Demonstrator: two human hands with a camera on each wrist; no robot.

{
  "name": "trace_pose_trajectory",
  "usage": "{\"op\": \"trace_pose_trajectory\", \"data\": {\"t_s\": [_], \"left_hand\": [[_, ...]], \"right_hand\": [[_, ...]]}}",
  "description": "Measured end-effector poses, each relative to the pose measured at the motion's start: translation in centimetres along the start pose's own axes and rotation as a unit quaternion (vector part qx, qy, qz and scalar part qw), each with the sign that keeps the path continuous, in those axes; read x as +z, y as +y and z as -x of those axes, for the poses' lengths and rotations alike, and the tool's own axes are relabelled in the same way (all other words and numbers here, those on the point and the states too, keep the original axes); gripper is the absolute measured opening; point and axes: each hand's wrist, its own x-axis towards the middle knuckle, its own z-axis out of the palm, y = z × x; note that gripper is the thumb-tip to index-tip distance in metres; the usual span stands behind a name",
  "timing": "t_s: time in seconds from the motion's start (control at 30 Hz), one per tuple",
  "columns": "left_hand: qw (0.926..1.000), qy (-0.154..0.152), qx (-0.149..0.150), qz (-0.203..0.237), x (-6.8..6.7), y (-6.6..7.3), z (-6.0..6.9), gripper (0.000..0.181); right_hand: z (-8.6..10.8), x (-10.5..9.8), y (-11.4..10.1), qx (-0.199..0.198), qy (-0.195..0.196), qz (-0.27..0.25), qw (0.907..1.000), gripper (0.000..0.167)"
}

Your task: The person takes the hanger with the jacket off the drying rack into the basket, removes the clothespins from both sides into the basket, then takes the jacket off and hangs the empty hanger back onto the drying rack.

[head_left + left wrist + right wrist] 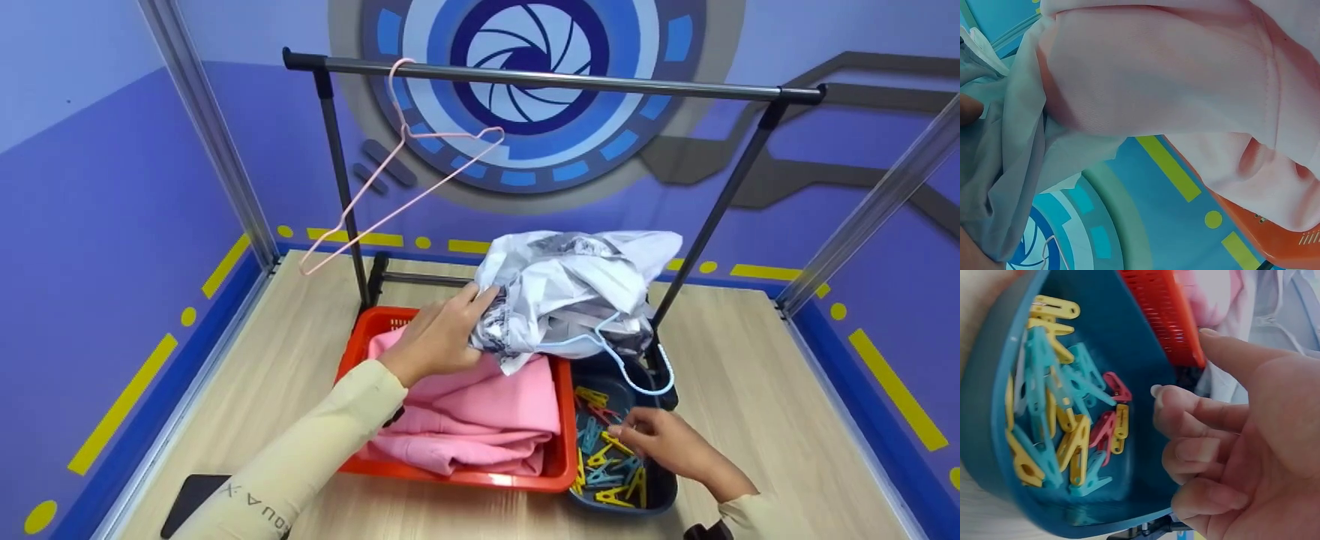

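My left hand (442,334) grips a white and grey patterned garment (585,274) and holds it up over the red basket. A light blue hanger (630,375) sticks out of the garment, its hook pointing down to the right. Grey cloth (994,169) fills the left side of the left wrist view. Over the dark blue bin (1154,517) hovers my right hand (667,442), fingers loosely bent and nothing between them. Yellow, teal and red clothespins (1053,399) lie in that bin, just beside the fingertips.
Folded pink cloth (480,420) lies in the red basket (559,450), left of the bin. Behind stands a clothes rack (570,79) with a pink hanger (405,135) on its rail. A black flat object (191,499) lies at the front left.
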Motion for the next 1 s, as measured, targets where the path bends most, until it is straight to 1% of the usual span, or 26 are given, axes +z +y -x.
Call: {"op": "trace_pose_trajectory", "data": {"t_s": [0.13, 0.23, 0.4, 0.5, 0.57, 0.7, 0.77, 0.87, 1.0], "left_hand": [[0.9998, -0.007, -0.016, 0.001, 0.1, 0.1, 0.0, 0.08], [0.9996, -0.009, -0.025, -0.005, 0.3, 0.1, -0.1, 0.08], [0.9988, -0.012, -0.038, -0.028, 0.6, 0.3, 0.0, 0.082], [0.9977, -0.02, -0.047, -0.046, 0.8, 0.5, 0.1, 0.084], [0.9967, -0.029, -0.052, -0.055, 0.8, 0.7, 0.1, 0.085], [0.9953, -0.046, -0.063, -0.057, 0.8, 1.0, 0.0, 0.087], [0.995, -0.048, -0.068, -0.056, 0.8, 1.2, 0.0, 0.088], [0.9951, -0.039, -0.065, -0.063, 0.9, 1.4, 0.0, 0.087], [0.9955, -0.011, -0.041, -0.085, 1.2, 1.7, 0.0, 0.086]], "right_hand": [[0.0, -0.6, -0.4, 0.012, 0.016, -0.024, 0.9995, 0.035], [0.1, -1.0, -0.9, 0.013, 0.039, -0.037, 0.9985, 0.032], [0.4, -1.6, -2.1, -0.01, 0.092, -0.064, 0.9936, 0.029], [0.7, -1.9, -2.9, -0.026, 0.114, -0.084, 0.9896, 0.032], [0.9, -2.0, -3.3, -0.037, 0.116, -0.101, 0.9875, 0.036], [1.1, -2.0, -4.1, -0.051, 0.102, -0.133, 0.9845, 0.041], [1.1, -2.1, -4.4, -0.046, 0.099, -0.148, 0.983, 0.043], [1.0, -2.1, -4.9, -0.023, 0.109, -0.154, 0.9818, 0.045], [0.9, -2.2, -5.5, 0.011, 0.131, -0.161, 0.9781, 0.05]]}}
